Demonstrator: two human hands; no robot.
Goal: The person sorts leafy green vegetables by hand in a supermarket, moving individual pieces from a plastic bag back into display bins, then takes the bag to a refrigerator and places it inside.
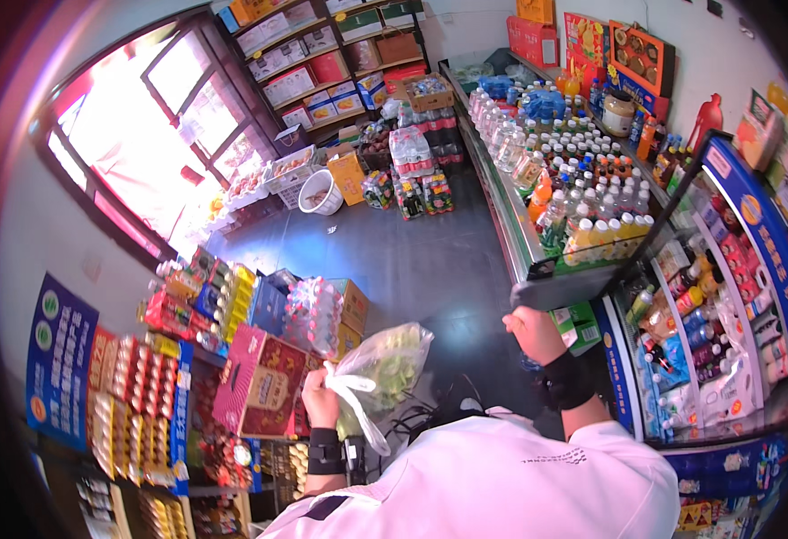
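Note:
My left hand (pixel 320 399) is closed on the tied white handles of a clear plastic bag (pixel 394 364). Green leafy vegetables show through the bag. Just left of that hand is a dark red and pink gift carton (pixel 269 384). My right hand (pixel 536 335) is raised with its fingers curled, just below the grey end of the dark-framed door (pixel 559 291) of a display fridge (pixel 703 323). Whether the fingers grip that door cannot be made out. Both wrists wear black bands.
Drink bottles crowd a long glass-sided counter (pixel 501 222) at right. Egg trays (pixel 141 377) stand at lower left, shrink-wrapped bottles (pixel 313 316) beyond. A white basket (pixel 320 193) and drink packs (pixel 412 155) stand on the dark floor (pixel 400 256). Shelves of boxes (pixel 306 84) line the back.

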